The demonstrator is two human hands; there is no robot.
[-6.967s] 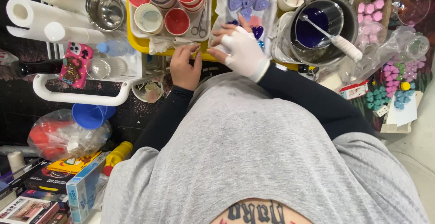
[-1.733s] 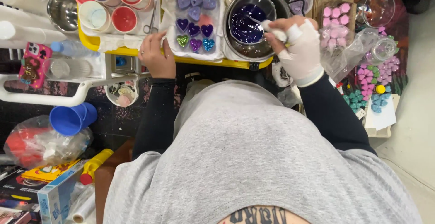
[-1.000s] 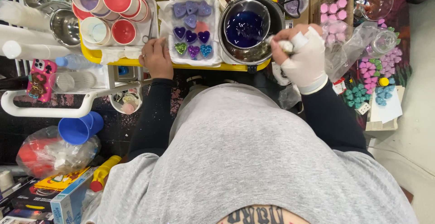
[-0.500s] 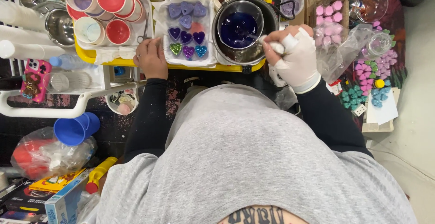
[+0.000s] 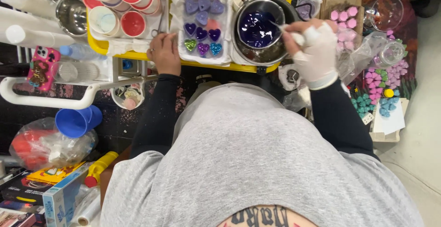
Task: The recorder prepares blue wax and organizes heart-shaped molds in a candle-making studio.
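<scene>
A thin stirring tool (image 5: 281, 27) is pinched in the gloved right hand (image 5: 312, 48), and its tip is dipped into the dark pot (image 5: 262, 29) of purple liquid at about 12 o'clock in the view. The bare left hand (image 5: 164, 52) is laid at about 11 o'clock, curled loosely with nothing seemingly held, its fingers touching the edge of the white mold (image 5: 202, 27) of little hearts. Both the pot and the mold are set on the yellow tray (image 5: 183, 64), side by side.
</scene>
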